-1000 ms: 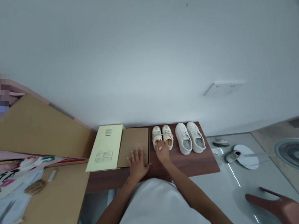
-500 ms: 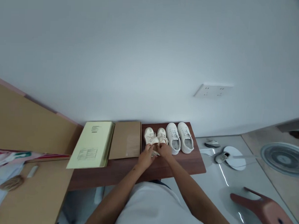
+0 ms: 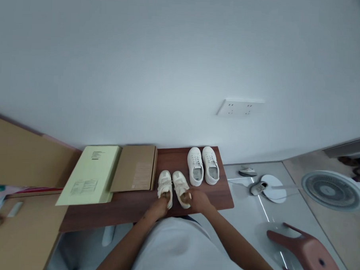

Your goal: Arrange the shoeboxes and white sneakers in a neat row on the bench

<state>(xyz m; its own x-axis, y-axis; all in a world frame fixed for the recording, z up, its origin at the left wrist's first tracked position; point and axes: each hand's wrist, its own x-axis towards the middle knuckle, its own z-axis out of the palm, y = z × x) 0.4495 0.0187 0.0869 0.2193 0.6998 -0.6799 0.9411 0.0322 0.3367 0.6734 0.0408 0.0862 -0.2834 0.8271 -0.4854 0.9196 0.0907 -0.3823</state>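
Two cream sneakers lie side by side near the front edge of a dark brown wooden board, toes toward the wall. My left hand is closed on the heel end of the left cream sneaker. At the heel of the right cream sneaker, which is angled slightly, my right hand grips the collar. Some fingertips are hidden inside or behind the shoes. Just beyond my right hand stands a pair of white lace-up sneakers, also toes to the wall, on the brown board.
Left on the board are a brown cardboard box and a pale green box. A wall socket is above. On the floor at right are a pink stool, a fan and a grey-white shoe.
Both cream sneakers have come away from beside the white pair, toward my body and the board's front edge. My hands have moved from their laces to their heels. The view has shifted right.
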